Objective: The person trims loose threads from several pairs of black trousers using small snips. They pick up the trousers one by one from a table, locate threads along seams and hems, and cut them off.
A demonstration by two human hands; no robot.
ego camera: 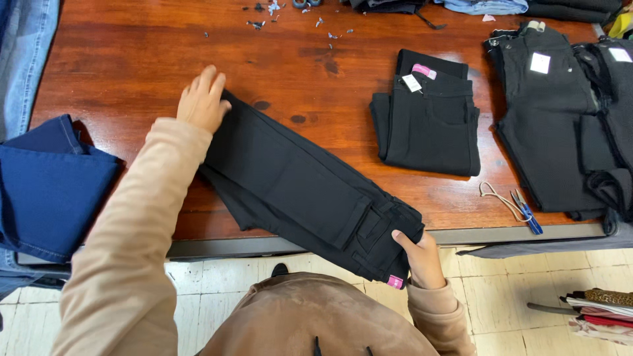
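Note:
A pair of black trousers (297, 188) lies folded lengthwise, slanting across the front of a reddish wooden table (132, 59). Its waistband end hangs past the table's front edge and carries a small pink tag. My right hand (419, 257) grips that waistband end, thumb on top of the cloth. My left hand (201, 99) rests flat with fingers together on the far leg end of the same trousers, pressing it onto the table.
A folded black pair with tags (428, 122) lies to the right. More black trousers (560, 112) are spread at the far right. Small blue-handled snips (527, 211) sit near the front edge. Blue jeans (46, 184) lie at the left. Thread scraps (264, 16) dot the far side.

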